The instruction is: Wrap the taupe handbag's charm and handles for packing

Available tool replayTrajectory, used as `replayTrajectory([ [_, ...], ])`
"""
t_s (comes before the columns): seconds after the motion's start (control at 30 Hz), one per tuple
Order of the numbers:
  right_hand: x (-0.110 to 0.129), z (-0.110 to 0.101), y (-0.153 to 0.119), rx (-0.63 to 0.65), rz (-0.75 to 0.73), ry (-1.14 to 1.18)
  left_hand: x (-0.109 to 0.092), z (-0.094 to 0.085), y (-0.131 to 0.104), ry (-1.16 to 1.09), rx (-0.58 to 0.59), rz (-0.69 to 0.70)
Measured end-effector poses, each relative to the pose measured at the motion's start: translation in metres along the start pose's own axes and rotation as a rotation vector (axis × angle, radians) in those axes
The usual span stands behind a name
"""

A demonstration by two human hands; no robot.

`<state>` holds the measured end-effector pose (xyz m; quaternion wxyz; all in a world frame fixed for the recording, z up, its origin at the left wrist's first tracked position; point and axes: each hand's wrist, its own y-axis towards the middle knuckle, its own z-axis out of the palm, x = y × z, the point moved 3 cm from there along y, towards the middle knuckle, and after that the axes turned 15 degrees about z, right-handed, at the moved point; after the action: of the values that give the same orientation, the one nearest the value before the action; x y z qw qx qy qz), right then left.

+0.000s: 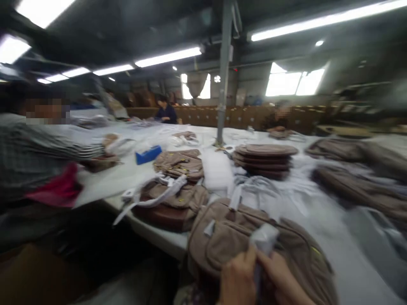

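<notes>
A grey-brown fabric bag (219, 237) lies on the table's near edge, directly in front of me. A piece of white wrapping (265, 237) stands up from its front, looking like thin foam or paper. My left hand (238, 275) is closed, its fingers pinched at the lower left of this wrapping. My right hand (282, 275) grips it from the right, with the thumb close to the left fingers. Blur hides the exact fingertip contact. A white-wrapped handle (235, 199) rises from the bag's top, and a smaller white wrap (209, 228) sits on its left side.
Similar bags (171, 199) lie beyond to the left, near a blue box (148, 155). A bag stack (265, 159) stands behind, with more bags (356, 186) at right. A post (224, 76) rises from the table. A co-worker (47, 148) works at left; others sit farther back.
</notes>
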<state>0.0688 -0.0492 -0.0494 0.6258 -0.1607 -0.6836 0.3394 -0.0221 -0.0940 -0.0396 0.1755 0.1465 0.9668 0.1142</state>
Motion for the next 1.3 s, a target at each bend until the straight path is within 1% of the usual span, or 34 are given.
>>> replayTrajectory([
  [0.03,-0.010,-0.009,-0.004,-0.053,0.050,0.073,-0.007,0.001,-0.002,-0.067,0.031,0.050],
  [0.07,-0.015,-0.015,-0.004,-0.087,0.090,0.147,-0.009,0.000,-0.002,-0.107,0.055,0.075],
  [0.13,-0.017,-0.018,0.002,-0.103,0.131,0.273,-0.004,-0.003,0.000,-0.133,0.092,0.074],
  [0.23,-0.010,-0.016,0.007,-0.062,0.139,0.369,0.005,-0.006,0.004,-0.133,0.126,0.086],
  [0.33,-0.006,-0.012,0.002,0.009,0.130,0.438,0.009,-0.003,0.003,-0.103,0.136,0.083],
  [0.4,-0.005,-0.011,-0.003,0.014,0.118,0.457,0.010,0.000,0.000,-0.088,0.123,0.103],
  [0.5,-0.004,-0.010,-0.007,-0.013,0.103,0.491,0.012,0.002,-0.005,-0.082,0.058,0.173],
  [0.6,-0.004,-0.007,-0.006,0.053,0.100,0.549,0.011,0.003,-0.008,-0.053,0.014,0.222],
  [0.67,-0.004,-0.006,-0.005,0.057,0.067,0.494,0.011,0.003,-0.008,-0.055,0.023,0.219],
  [0.73,-0.005,-0.007,-0.003,0.020,0.025,0.411,0.011,0.000,-0.007,-0.145,0.034,0.206],
  [0.77,-0.006,-0.007,-0.002,0.007,0.014,0.394,0.012,-0.002,-0.007,-0.232,0.031,0.197],
  [0.8,-0.006,-0.007,-0.001,0.005,0.011,0.399,0.014,-0.005,-0.007,-0.341,0.020,0.166],
  [0.83,-0.006,-0.007,0.000,0.007,0.015,0.421,0.018,-0.009,-0.008,-0.461,0.001,0.101],
  [0.93,-0.003,-0.006,-0.001,-0.007,0.043,0.502,0.032,-0.018,-0.018,-0.769,-0.047,-0.226],
  [0.97,-0.001,-0.005,-0.002,-0.014,0.050,0.522,0.035,-0.020,-0.022,-0.845,-0.059,-0.311],
  [1.0,0.001,-0.005,-0.002,-0.019,0.052,0.537,0.036,-0.022,-0.026,-0.906,-0.069,-0.362],
  [1.1,0.005,-0.002,-0.003,-0.026,0.034,0.541,0.032,-0.025,-0.031,-1.012,-0.121,-0.389],
  [1.13,0.005,-0.001,-0.003,-0.031,0.028,0.537,0.029,-0.025,-0.032,-1.037,-0.136,-0.418],
  [1.2,0.005,0.000,-0.003,-0.044,0.020,0.529,0.023,-0.022,-0.032,-1.124,-0.144,-0.530],
  [1.3,0.002,0.001,-0.001,-0.051,0.001,0.521,0.015,-0.013,-0.031,-1.338,-0.146,-0.741],
])
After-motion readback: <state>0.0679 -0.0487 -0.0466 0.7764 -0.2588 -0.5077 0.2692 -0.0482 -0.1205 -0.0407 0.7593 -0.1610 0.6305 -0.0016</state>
